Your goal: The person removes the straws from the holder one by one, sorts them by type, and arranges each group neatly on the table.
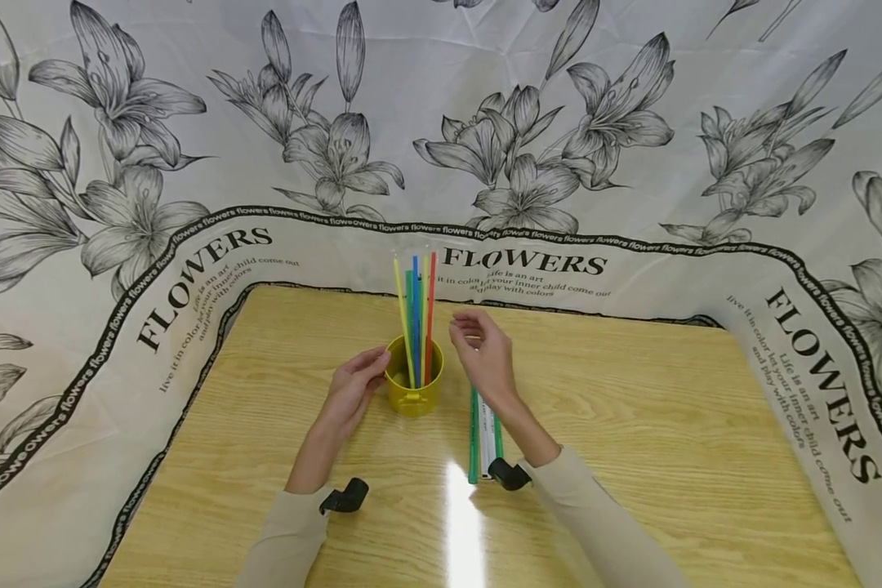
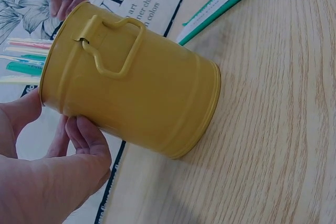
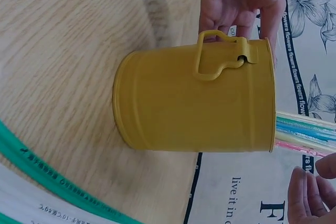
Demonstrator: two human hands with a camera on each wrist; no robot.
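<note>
A yellow metal bucket [image 1: 414,400] with a wire side handle [image 2: 118,48] stands upright on the table. Inside it lean several drinking straws [image 1: 416,327] in yellow, green, blue and red, with clear wrapping at their tops. My left hand [image 1: 349,392] holds the bucket's left side, thumb at the rim and fingers against the wall. To the right of the straws, my right hand [image 1: 488,351] hovers with its fingers loosely bent and nothing between them. In the right wrist view its fingertips [image 3: 298,187] are close beside the straws.
A long, thin green-and-white printed wrapper [image 1: 487,437] lies on the wooden table [image 1: 632,425], partly under my right wrist. Floral cloth [image 1: 382,180] hangs behind and around the table's back and sides. Black wrist cameras [image 1: 347,496] sit at both cuffs.
</note>
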